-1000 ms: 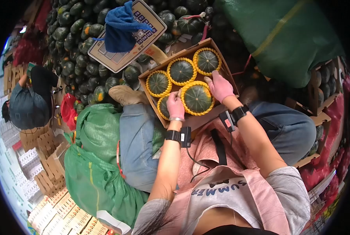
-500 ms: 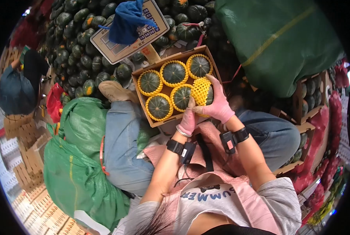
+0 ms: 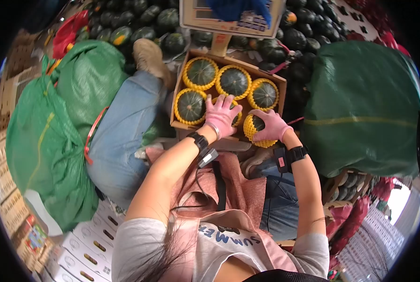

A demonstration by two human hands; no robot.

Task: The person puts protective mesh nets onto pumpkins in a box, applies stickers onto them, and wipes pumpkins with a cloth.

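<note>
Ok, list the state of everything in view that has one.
Cardboard box: open
Near-right squash: netted, held in the right hand
Front middle squash: netted, partly hidden under the left hand
Four other squashes: netted, in the box
Keypad panel: partly covered by the blue cloth
Green sacks on the left: bulging

nr-R squash [image 3: 258, 123]: dk grn, yel foam net, net side showing, ptly hidden, at nr R corner of cardbd ctn [image 3: 282, 94] | nr-mid squash [image 3: 236, 116]: netted too, mostly hidden | other 4 squashes [image 3: 233, 82]: dk grn, pale radial lines, netted, face up, in ctn
</note>
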